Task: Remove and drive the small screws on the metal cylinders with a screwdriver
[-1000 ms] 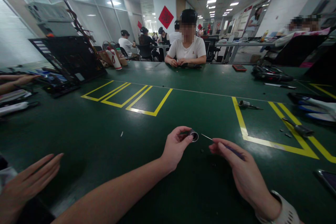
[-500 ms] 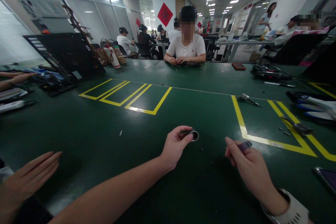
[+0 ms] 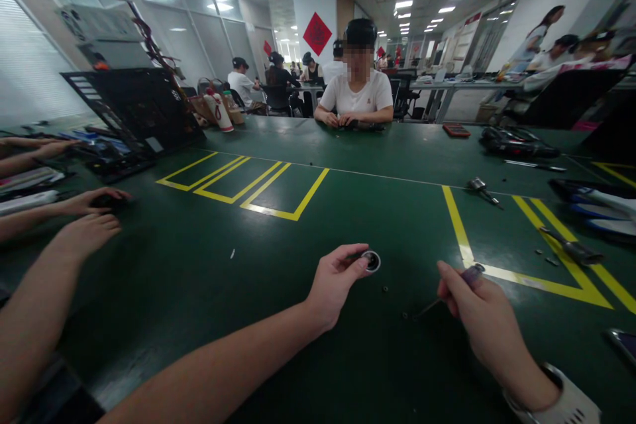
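My left hand [image 3: 334, 285] pinches a round metal cup-like part [image 3: 371, 262] whose open end faces the camera. To the right, my right hand [image 3: 479, 311] is closed around a screwdriver with a purple handle [image 3: 471, 273]; its thin shaft [image 3: 431, 306] slants down-left toward the green tabletop [image 3: 278, 265]. Between my hands lie a small dark nut-like piece [image 3: 385, 289] and another small ring-like piece [image 3: 404, 315], the latter close to the shaft's tip. The two hands are apart.
Metal parts lie at the right, one [image 3: 481, 189] behind and one [image 3: 576, 248] across yellow tape [image 3: 460, 232]. A phone [image 3: 622, 344] sits at the right edge. Other people's hands [image 3: 87, 235] work at the left; a person [image 3: 356, 96] sits opposite. A black frame [image 3: 134, 112] stands back left.
The view has shifted slightly. At the left, another person's hand has moved forward from near the table edge, and a second hand has come in beside it. My hands keep their holds.
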`<action>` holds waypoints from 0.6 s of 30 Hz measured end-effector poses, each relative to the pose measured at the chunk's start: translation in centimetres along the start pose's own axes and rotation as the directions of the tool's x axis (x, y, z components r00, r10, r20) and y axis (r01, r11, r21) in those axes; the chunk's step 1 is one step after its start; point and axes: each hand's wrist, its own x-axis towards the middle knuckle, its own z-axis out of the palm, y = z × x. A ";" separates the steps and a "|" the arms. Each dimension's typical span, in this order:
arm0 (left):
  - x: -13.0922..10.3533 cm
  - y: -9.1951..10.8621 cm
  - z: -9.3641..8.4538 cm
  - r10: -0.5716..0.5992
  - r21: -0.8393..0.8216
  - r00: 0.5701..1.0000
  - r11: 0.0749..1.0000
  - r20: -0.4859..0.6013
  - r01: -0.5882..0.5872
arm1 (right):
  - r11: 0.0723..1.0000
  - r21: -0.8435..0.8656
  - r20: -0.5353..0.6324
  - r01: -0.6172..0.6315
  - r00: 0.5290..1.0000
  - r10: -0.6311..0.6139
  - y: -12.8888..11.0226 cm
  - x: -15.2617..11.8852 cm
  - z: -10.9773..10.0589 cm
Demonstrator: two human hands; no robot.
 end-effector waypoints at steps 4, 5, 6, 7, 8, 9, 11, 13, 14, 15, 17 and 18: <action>0.0 0.1 0.1 -0.022 -0.023 1.000 1.000 0.003 0.022 | 0.991 0.120 -0.006 -0.052 0.999 0.053 1.1 0.7 0.0; 0.0 0.2 0.1 -0.022 -0.023 1.000 1.000 0.001 0.022 | 0.993 0.109 0.001 -0.036 0.999 0.036 1.1 0.7 -0.1; 0.0 0.3 0.1 -0.018 -0.021 1.000 1.000 0.002 0.019 | 0.997 0.082 0.006 -0.011 1.000 0.011 0.9 0.5 -0.1; 0.0 0.3 0.2 -0.014 -0.017 1.000 1.000 0.007 0.014 | 0.999 0.040 0.009 0.023 1.000 -0.023 0.6 0.2 -0.2; -0.1 0.4 0.2 -0.008 -0.012 1.000 1.000 0.009 0.008 | 0.998 -0.011 0.007 0.064 0.998 -0.064 0.2 -0.1 -0.2; -0.1 0.4 0.2 -0.003 -0.006 1.000 1.000 0.012 0.003 | 0.991 -0.066 0.004 0.112 0.994 -0.112 -0.2 -0.4 -0.2; -0.1 0.4 0.1 0.001 0.012 1.000 1.000 0.024 -0.002 | 0.962 -0.156 0.003 0.223 0.974 -0.225 -1.0 -1.1 -0.2; -0.2 0.4 0.1 0.009 0.036 0.999 0.999 0.032 -0.011 | 0.921 -0.204 0.002 0.333 0.940 -0.340 -1.5 -1.6 0.0; -0.3 0.5 0.1 0.015 0.051 0.999 0.999 0.037 -0.017 | 0.902 -0.214 -0.002 0.375 0.923 -0.385 -1.6 -1.8 0.1; -0.3 0.5 0.1 0.018 0.067 0.999 0.998 0.044 -0.021 | 0.889 -0.214 -0.013 0.406 0.908 -0.418 -1.5 -1.9 0.2; -0.4 0.5 0.1 0.030 0.091 0.999 0.995 0.037 -0.033 | 0.885 -0.180 -0.049 0.430 0.894 -0.445 -1.1 -2.1 0.4; -0.4 0.4 0.1 0.034 0.098 0.999 0.995 0.032 -0.037 | 0.891 -0.140 -0.070 0.432 0.893 -0.444 -0.7 -2.1 0.5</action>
